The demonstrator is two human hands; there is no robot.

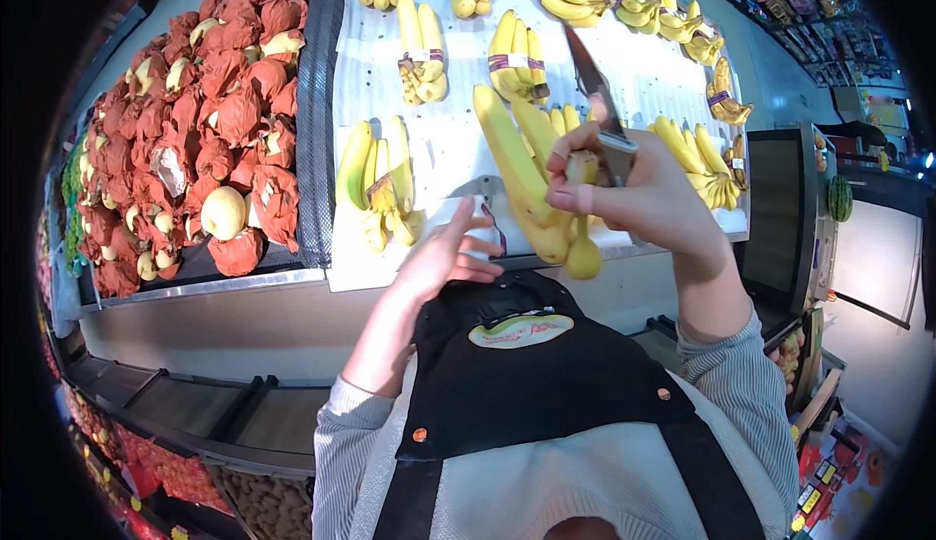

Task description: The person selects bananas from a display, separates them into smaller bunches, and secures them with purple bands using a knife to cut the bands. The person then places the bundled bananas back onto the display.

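My right hand (643, 189) grips the stem end of a banana bunch (523, 182) above the front of the display. A knife (596, 90) is in that same hand, its dark blade pointing away from me. My left hand (457, 251) is empty, fingers apart, left of the bunch near the display's front edge. Beside its fingertips, a loose purple band (495, 229) lies on the white padding (446, 167). To the left rests another bunch (380, 185), with no purple band visible around it.
Several purple-banded banana bunches (515, 57) line the back of the display. A black mesh divider (319, 116) separates them from a heap of pale round fruit in red paper (219, 101). A watermelon (840, 198) sits at far right. My black apron (541, 386) faces the display.
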